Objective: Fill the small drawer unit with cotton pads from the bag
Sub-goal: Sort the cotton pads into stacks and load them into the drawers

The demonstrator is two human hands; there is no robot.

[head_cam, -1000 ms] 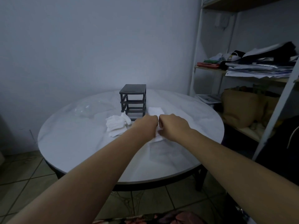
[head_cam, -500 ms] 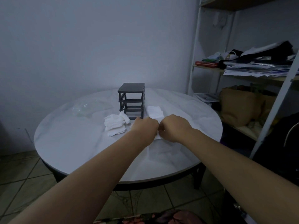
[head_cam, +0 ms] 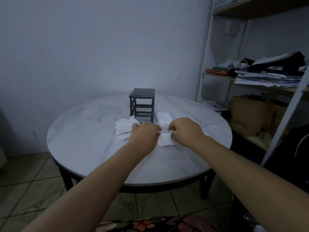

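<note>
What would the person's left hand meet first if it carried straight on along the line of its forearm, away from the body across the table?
Probably the dark drawer frame: it stands just beyond the left hand. Depth is unclear from one view, so the hand could instead brush the loose cotton pads beside it.

No text, label, brand, number or sign can be read anywhere. The papers [head_cam: 267, 78] stacked on the shelf and the sheets [head_cam: 216, 105] lying lower down are too blurred and dim to make out any print. The drawer unit [head_cam: 142, 104] and the clear bag [head_cam: 95, 113] on the counter carry no legible marking.
</note>
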